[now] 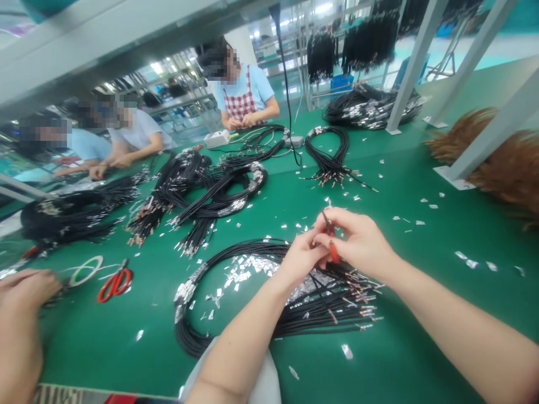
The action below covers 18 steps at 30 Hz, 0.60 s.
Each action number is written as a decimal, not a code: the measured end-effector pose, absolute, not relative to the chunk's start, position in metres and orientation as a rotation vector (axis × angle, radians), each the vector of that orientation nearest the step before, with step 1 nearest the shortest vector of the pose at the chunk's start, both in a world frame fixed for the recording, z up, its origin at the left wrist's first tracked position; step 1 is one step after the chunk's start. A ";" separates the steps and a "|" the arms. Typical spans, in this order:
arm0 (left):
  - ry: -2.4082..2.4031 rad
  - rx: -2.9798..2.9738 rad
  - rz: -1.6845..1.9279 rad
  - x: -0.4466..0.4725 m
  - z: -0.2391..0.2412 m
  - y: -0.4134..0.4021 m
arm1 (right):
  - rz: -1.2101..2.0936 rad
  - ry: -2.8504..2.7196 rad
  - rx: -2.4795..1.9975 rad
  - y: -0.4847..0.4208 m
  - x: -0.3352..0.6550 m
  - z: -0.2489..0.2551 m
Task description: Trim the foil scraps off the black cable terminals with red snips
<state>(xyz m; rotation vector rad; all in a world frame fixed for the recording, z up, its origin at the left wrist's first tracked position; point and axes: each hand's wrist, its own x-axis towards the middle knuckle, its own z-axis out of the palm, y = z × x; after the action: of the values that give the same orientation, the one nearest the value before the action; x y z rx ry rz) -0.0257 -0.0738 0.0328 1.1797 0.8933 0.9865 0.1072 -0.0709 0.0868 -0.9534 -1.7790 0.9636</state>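
Observation:
My left hand [300, 257] is closed in a pinch at the middle of the table, with a black cable running up into its fingers; the pinched end is hidden. Right against it, my right hand [360, 241] grips a pair of red-handled scissors [334, 251], whose dark blade points up past the fingers. Beneath both hands lies a looped bundle of black cables [214, 255], its stripped ends fanning out to the right. Bits of silver foil [248, 269] are scattered inside the loop.
Another person's hand [25, 294] rests at the left edge, near a second pair of red scissors [115, 283] and a white ring [86, 271]. More cable bundles [236, 191] lie farther back. Metal posts [497, 123] and brown bristly material [501, 163] stand right. Co-workers sit opposite.

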 end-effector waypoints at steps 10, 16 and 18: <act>1.121 1.267 1.255 -0.029 0.028 -0.076 | 1.129 -1.347 -0.975 -0.051 0.118 0.069; 1.012 1.191 1.147 -0.032 0.037 -0.078 | 1.127 -1.490 -0.918 -0.057 0.119 0.077; 0.924 1.076 1.083 -0.034 0.041 -0.076 | 1.157 -1.480 -0.905 -0.058 0.120 0.077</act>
<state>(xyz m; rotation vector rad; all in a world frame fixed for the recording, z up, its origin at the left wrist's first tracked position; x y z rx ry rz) -0.0340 -0.0762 0.0408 1.0764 0.9240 1.0830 0.1198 -0.0578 0.0771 -0.9048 -1.4804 1.1568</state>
